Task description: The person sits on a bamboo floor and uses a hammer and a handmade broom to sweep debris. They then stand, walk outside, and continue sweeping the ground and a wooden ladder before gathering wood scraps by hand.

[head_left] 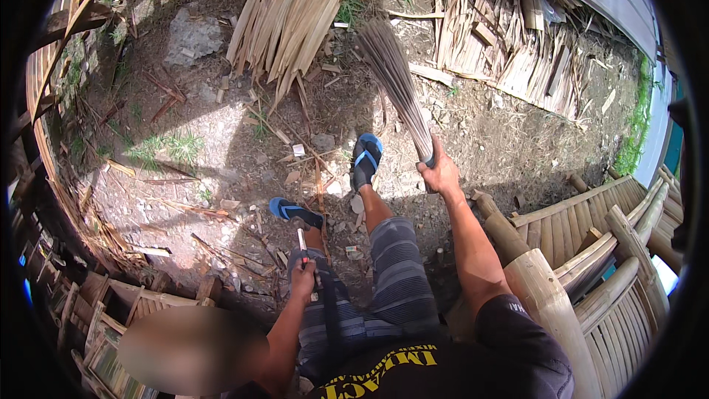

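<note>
My right hand point(442, 172) is closed round the bound end of a stick broom point(399, 85), a bundle of thin brown sticks. The bristles fan out away from me, over the littered ground. Close to my left thigh, my left hand point(303, 278) is shut on a slim white-and-red object point(301, 240) that points forward; its exact kind is not clear. Below are my feet in blue-and-black flip-flops point(368, 155), standing on bare dirt.
A dried-leaf thatch panel point(284, 29) lies ahead, with more thatch pieces point(539, 77) at the far right. Bamboo furniture point(591, 214) stands close on my right, more bamboo slats point(111, 310) on the left. A rock point(193, 35), grass tufts and wood scraps dot the ground.
</note>
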`<state>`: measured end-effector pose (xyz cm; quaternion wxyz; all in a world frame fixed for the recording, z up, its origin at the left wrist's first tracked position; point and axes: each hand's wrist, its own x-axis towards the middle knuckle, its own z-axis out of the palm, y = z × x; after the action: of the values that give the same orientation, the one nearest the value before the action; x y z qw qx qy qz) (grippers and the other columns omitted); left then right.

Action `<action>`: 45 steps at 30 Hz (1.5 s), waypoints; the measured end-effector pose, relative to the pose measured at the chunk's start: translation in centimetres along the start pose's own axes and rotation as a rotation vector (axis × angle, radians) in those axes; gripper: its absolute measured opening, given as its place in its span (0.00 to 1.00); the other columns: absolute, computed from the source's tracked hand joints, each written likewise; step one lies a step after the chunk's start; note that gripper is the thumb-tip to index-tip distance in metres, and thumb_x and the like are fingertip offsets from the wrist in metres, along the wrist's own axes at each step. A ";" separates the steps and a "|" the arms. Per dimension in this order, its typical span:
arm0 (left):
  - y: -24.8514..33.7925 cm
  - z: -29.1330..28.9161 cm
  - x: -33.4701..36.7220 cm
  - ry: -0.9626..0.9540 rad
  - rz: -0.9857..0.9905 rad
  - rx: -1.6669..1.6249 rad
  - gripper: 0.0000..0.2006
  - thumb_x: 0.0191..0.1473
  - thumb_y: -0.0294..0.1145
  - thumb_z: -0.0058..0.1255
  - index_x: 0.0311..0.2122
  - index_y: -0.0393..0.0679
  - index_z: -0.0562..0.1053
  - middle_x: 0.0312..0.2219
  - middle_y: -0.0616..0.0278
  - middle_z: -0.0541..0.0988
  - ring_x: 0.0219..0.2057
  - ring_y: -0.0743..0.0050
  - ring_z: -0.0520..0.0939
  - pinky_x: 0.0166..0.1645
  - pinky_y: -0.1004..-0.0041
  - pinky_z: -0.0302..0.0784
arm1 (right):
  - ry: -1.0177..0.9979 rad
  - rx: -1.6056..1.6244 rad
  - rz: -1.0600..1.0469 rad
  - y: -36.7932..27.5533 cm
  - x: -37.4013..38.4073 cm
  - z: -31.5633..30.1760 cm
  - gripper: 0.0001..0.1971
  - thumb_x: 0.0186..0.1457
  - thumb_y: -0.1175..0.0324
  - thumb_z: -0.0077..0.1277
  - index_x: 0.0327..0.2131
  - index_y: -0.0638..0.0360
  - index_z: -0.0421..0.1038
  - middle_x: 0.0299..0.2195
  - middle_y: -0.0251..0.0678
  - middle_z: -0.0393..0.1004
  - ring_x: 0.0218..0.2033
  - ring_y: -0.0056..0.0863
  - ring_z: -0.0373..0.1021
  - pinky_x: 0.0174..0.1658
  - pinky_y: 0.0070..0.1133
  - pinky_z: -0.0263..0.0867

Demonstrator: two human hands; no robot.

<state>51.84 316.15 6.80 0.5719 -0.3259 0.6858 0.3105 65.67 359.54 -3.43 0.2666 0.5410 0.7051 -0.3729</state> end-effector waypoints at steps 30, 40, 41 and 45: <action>-9.7 -6.3 0.9 -0.055 0.024 -0.594 0.07 0.62 0.30 0.50 0.44 0.42 0.69 0.23 0.67 0.72 0.18 0.78 0.73 0.22 0.73 0.70 | -0.181 0.306 -0.234 -20.6 -3.4 11.8 0.47 0.49 0.56 0.63 0.68 0.65 0.53 0.50 0.55 0.76 0.48 0.40 0.76 0.50 0.29 0.72; -11.3 -10.0 -1.8 0.074 0.113 -0.785 0.06 0.63 0.32 0.51 0.40 0.43 0.71 0.22 0.66 0.74 0.17 0.77 0.73 0.22 0.73 0.70 | -0.660 -0.348 -0.810 -30.7 -9.2 19.8 0.49 0.45 0.49 0.64 0.69 0.50 0.53 0.58 0.56 0.70 0.59 0.49 0.68 0.60 0.31 0.65; -11.6 -10.7 -3.2 0.111 0.099 -0.869 0.07 0.63 0.34 0.51 0.40 0.42 0.72 0.22 0.65 0.75 0.17 0.77 0.74 0.22 0.74 0.70 | -0.680 -0.324 -0.861 -31.4 -13.5 20.6 0.49 0.46 0.53 0.65 0.69 0.54 0.52 0.56 0.54 0.72 0.55 0.46 0.72 0.58 0.31 0.66; -13.8 -14.8 -9.5 0.766 0.272 -0.557 0.12 0.62 0.39 0.51 0.40 0.40 0.69 0.21 0.65 0.73 0.19 0.76 0.76 0.27 0.70 0.71 | -0.756 -0.366 -0.689 -33.5 -26.1 25.8 0.37 0.49 0.58 0.65 0.59 0.69 0.65 0.45 0.51 0.78 0.45 0.35 0.76 0.48 0.29 0.71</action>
<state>55.60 297.03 17.73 0.1239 -0.4646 0.7742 0.4116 39.88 319.27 9.89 0.4539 0.0515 0.7499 -0.4786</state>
